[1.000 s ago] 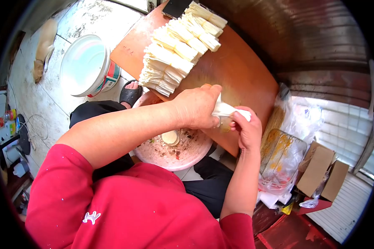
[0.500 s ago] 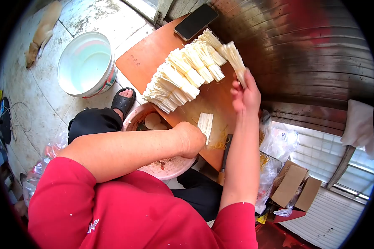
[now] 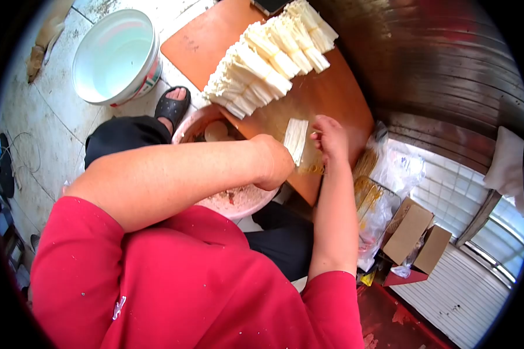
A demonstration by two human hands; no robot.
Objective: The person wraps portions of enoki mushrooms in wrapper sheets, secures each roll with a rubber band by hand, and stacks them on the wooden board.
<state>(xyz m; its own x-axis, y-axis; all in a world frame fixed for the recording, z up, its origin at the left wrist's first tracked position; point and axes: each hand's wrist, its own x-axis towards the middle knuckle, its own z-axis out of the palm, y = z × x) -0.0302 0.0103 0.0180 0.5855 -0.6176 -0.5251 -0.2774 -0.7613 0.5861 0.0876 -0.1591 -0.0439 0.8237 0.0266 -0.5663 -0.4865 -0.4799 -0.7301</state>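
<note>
A row of pale enoki mushroom bundles lies across the orange-brown board, some with a yellowish band round the middle. My left hand is closed at the near edge of the board, its fingers mostly hidden. A small loose bunch of enoki mushrooms sticks out beyond its knuckles. Just right of that bunch, my right hand hovers with fingers drawn together in a pinch; anything between them is too small to make out. Yellow rubber bands lie on the board below it.
Under my left forearm stands a pink basin with scraps in it. A white bucket is on the tiled floor, with a dog beyond it. Cardboard boxes and plastic bags are at the right. A metal wall borders the board.
My right hand has let go of a mushroom bundle at the far end of the row and come back beside the small bunch. The left hand stays by that bunch. The view has shifted.
</note>
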